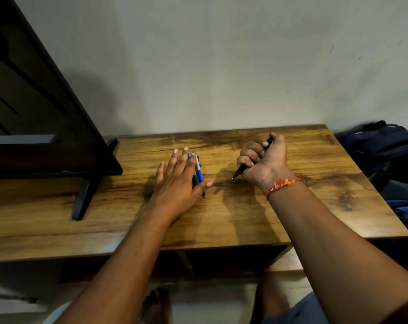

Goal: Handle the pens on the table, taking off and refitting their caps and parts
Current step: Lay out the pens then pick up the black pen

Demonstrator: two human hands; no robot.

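A small bunch of pens (199,170), green, blue and silver, lies on the wooden table (291,206) near its middle. My left hand (177,181) lies flat over them with straight fingers, its thumb stretched out to the right; much of the bunch is hidden under the palm. To the right, my right hand (263,160) grips a black pen (239,171) in a fist. The pen's tip points down and left, close to the table top, and its back end sticks out above the fingers. A red and orange thread circles that wrist.
A dark flat screen (34,113) on a black stand foot (81,202) fills the table's left part. A dark blue bag (385,148) lies past the table's right edge. A plain wall rises directly behind the table. My feet show on the floor below the near edge.
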